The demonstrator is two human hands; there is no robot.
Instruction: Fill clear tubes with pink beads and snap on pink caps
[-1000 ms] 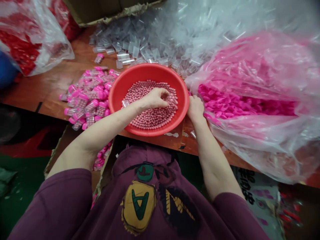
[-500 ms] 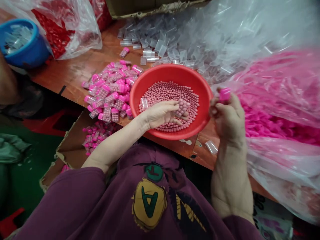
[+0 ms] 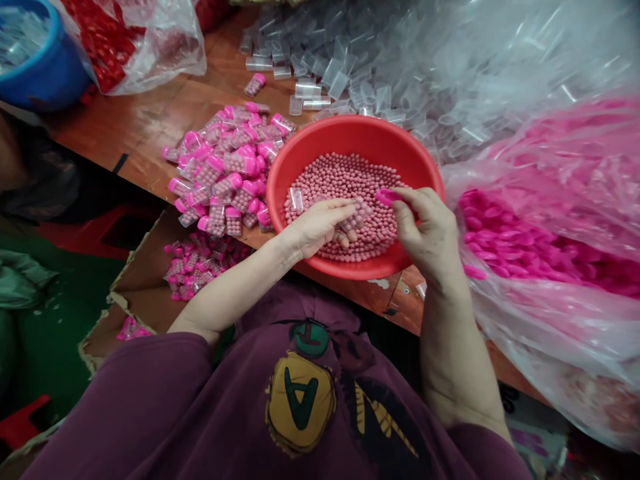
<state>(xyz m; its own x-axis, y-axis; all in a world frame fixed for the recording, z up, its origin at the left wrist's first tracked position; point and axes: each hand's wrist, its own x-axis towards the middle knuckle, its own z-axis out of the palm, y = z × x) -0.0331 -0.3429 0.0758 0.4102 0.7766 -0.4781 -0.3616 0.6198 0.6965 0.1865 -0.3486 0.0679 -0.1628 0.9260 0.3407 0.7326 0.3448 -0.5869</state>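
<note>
Over the red basin (image 3: 430, 153) of small pink balls (image 3: 345, 170), my left hand (image 3: 323, 230) has its fingers closed around a clear plastic bottle (image 3: 359, 212) filled with the balls. My right hand (image 3: 427, 230) pinches a bright pink cap (image 3: 387, 197) between thumb and fingers, a short distance to the right of the bottle's end. Among the balls at the basin's left side lies another clear container (image 3: 297, 199).
Capped bottles (image 3: 220, 173) are heaped left of the basin, with more in a cardboard box (image 3: 145, 277) below. Clear containers (image 3: 340, 73) pile up behind. A plastic bag of pink caps (image 3: 520, 233) sits right, a blue tub (image 3: 55, 67) far left.
My right hand has moved left from the basin's right rim to over the balls, bringing the pink cap close to the bottle. My left hand keeps its hold on the bottle.
</note>
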